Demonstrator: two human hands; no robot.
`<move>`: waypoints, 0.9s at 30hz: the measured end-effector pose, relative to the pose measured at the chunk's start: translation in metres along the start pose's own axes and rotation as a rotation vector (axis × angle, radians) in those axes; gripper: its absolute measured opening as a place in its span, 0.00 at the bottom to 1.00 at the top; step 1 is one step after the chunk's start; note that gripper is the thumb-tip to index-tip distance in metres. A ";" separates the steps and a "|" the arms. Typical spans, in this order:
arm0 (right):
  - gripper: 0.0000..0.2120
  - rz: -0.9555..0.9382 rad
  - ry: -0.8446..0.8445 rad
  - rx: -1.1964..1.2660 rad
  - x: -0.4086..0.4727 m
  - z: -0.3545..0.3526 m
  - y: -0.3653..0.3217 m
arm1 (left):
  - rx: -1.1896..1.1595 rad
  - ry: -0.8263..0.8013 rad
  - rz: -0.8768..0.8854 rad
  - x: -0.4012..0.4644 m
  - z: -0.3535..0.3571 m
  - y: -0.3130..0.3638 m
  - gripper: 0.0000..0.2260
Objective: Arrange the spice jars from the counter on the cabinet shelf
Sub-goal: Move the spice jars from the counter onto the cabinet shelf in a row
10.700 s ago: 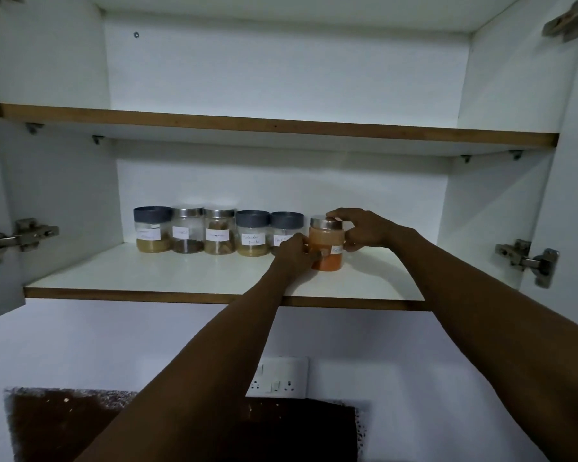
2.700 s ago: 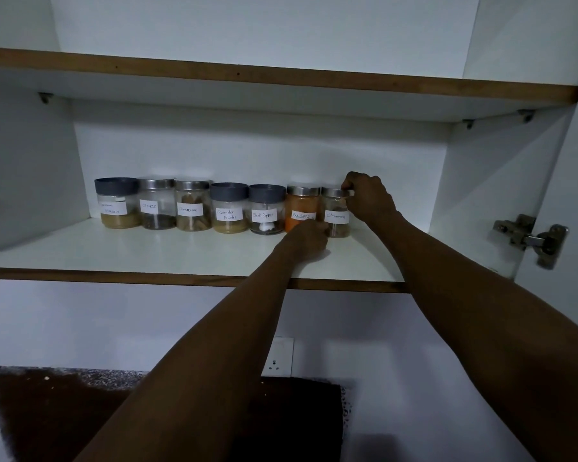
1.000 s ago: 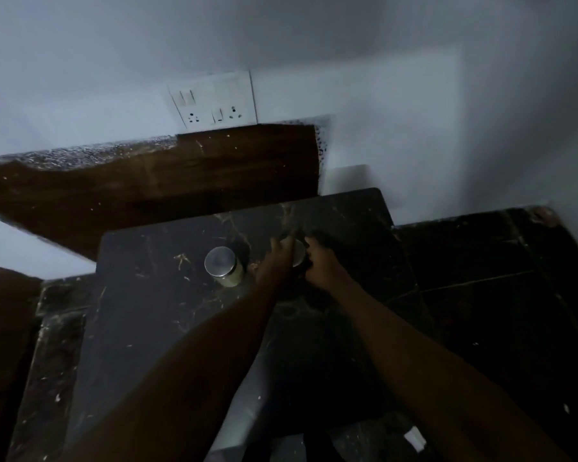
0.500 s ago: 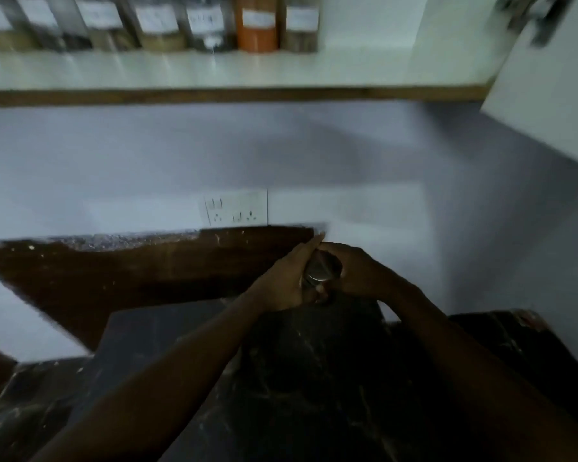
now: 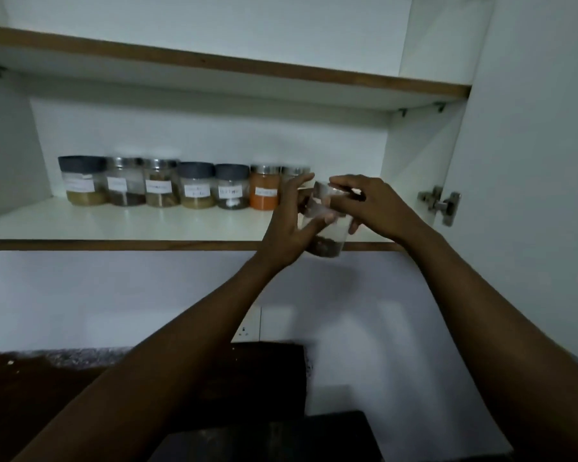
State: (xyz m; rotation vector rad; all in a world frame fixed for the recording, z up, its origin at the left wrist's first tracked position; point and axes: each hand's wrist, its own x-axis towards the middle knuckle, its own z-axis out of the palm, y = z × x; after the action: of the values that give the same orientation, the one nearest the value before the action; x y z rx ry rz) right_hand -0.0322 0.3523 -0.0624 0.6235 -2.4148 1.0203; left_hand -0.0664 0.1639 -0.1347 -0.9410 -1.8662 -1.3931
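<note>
Two bare hands hold a clear spice jar point(image 5: 326, 225) in the air just in front of the lower cabinet shelf point(image 5: 147, 225), near its right end. The left hand point(image 5: 289, 225) wraps the jar's side from the left, fingers spread and curled against the glass, thumb pressed on the front. The right hand point(image 5: 371, 205) closes over the top, fingers clamped around the metal lid point(image 5: 324, 190). The jar tilts slightly, lid leaning left, with a dark brown spice settled in its bottom; its base hangs level with the shelf's wooden front edge and does not rest on the board.

Behind the held jar, a row of labelled jars stands along the back of the shelf: a grey-lidded jar point(image 5: 82, 180) at the far left, then others with metal and grey lids, and an orange-filled jar point(image 5: 264, 188) close to the left hand. One more metal-lidded jar point(image 5: 294, 171) is mostly hidden behind the fingers. To the right of the shelf, a door hinge point(image 5: 439, 203) is mounted on the open cabinet door.
</note>
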 end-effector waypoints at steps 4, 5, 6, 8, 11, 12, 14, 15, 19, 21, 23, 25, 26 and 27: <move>0.28 0.009 0.048 -0.057 0.035 -0.003 0.001 | -0.060 -0.019 -0.118 0.039 -0.003 -0.006 0.28; 0.27 0.025 0.043 -0.072 0.043 -0.001 0.005 | -0.034 -0.033 -0.156 0.046 -0.001 -0.011 0.25; 0.26 0.046 0.034 -0.087 0.050 0.001 0.010 | -0.007 -0.044 -0.195 0.051 0.001 -0.016 0.22; 0.22 0.113 0.003 -0.096 0.063 0.004 0.023 | 0.016 -0.030 -0.292 0.058 0.006 -0.029 0.21; 0.17 0.140 0.004 -0.132 0.079 0.004 0.040 | 0.046 0.015 -0.456 0.067 0.011 -0.047 0.25; 0.16 0.127 0.015 -0.155 0.084 0.003 0.045 | 0.064 0.017 -0.498 0.070 0.011 -0.051 0.26; 0.15 0.121 0.025 -0.181 0.092 0.001 0.051 | 0.099 0.016 -0.542 0.076 0.012 -0.057 0.28; 0.14 0.124 0.033 -0.195 0.097 0.000 0.053 | 0.099 0.020 -0.549 0.078 0.014 -0.059 0.28; 0.11 0.105 0.041 -0.311 0.114 -0.004 0.061 | 0.073 0.039 -0.556 0.083 0.020 -0.065 0.27; 0.10 0.080 0.017 -0.369 0.120 -0.005 0.066 | 0.092 0.044 -0.552 0.086 0.023 -0.068 0.23; 0.10 0.073 0.004 -0.372 0.124 -0.005 0.072 | 0.114 0.049 -0.534 0.088 0.026 -0.071 0.20; 0.10 0.069 0.012 -0.362 0.128 -0.004 0.078 | 0.142 0.075 -0.517 0.090 0.030 -0.074 0.19; 0.10 0.063 0.026 -0.364 0.129 -0.002 0.080 | 0.153 0.094 -0.508 0.091 0.032 -0.075 0.18; 0.09 0.058 0.044 -0.368 0.131 -0.001 0.082 | 0.158 0.113 -0.498 0.091 0.033 -0.077 0.18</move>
State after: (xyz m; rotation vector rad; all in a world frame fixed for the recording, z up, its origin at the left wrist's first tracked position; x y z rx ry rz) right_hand -0.1822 0.3740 -0.0339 0.3989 -2.5036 0.5785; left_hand -0.1833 0.1969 -0.1091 -0.3181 -2.1742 -1.5077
